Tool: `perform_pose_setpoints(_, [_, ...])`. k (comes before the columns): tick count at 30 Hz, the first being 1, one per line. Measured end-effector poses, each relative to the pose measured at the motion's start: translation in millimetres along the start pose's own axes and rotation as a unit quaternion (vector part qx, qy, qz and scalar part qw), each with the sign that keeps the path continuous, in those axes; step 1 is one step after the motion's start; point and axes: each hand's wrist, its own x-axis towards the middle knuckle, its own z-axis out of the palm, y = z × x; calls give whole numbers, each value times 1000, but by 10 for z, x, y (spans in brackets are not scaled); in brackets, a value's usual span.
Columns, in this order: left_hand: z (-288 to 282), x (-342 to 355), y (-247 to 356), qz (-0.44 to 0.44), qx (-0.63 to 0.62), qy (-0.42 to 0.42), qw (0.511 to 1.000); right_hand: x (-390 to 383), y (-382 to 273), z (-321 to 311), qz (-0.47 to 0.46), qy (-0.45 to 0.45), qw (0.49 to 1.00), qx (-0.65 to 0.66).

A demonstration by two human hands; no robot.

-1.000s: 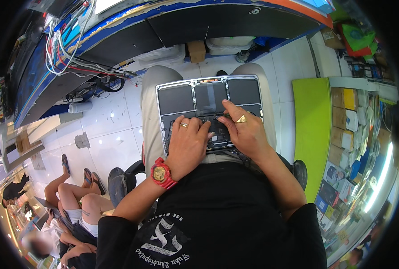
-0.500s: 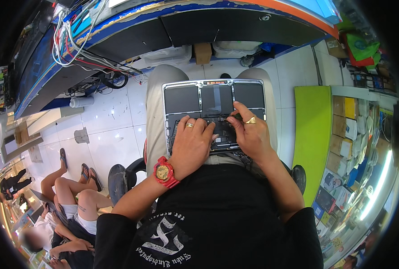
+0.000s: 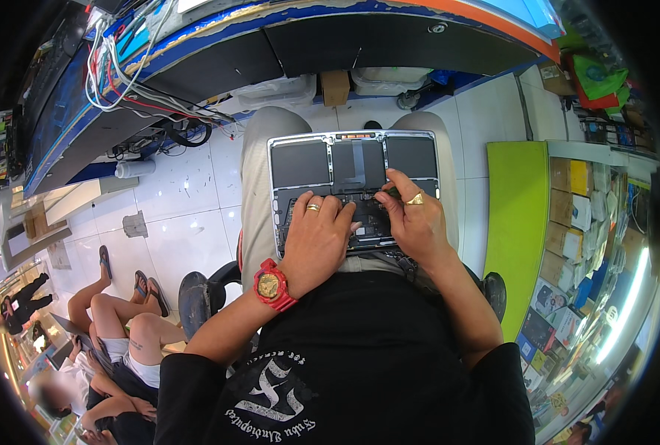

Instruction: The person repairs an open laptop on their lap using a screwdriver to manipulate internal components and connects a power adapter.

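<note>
Head view: opened-up laptop base sits across the person's lap, on light trousers, dark flat cells along the far side, circuit board on the near side. Left hand lies on the near left part, half open, fingers loosely spread and curved, no object seen in it; underside hidden. Right hand is at the middle-right, index finger and thumb bent toward each other with a gap between the tips; a small dark-green item shows there, too small to identify, can't tell if it's gripped. Change: versus a second ago, the right hand sits slightly farther right on the laptop; left hand keeps its place. Last half second: both hands practically unmoved. Whole scene also shifts a bit in frame, probably head motion. Judgement: fine handling stays around the board-to-cells border; no part looks lifted away. Red watch on left wrist.
</note>
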Motion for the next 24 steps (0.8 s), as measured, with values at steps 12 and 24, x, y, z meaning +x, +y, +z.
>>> perform_pose_setpoints(12, [-7,22,12,-5,-2,3,1000,54,-15,-69,-83,-17,996,-35])
perform_pose_setpoints(24, [245,-133,-40,-9,31,72,997,-98,47,-55,-113,-72,991,-17])
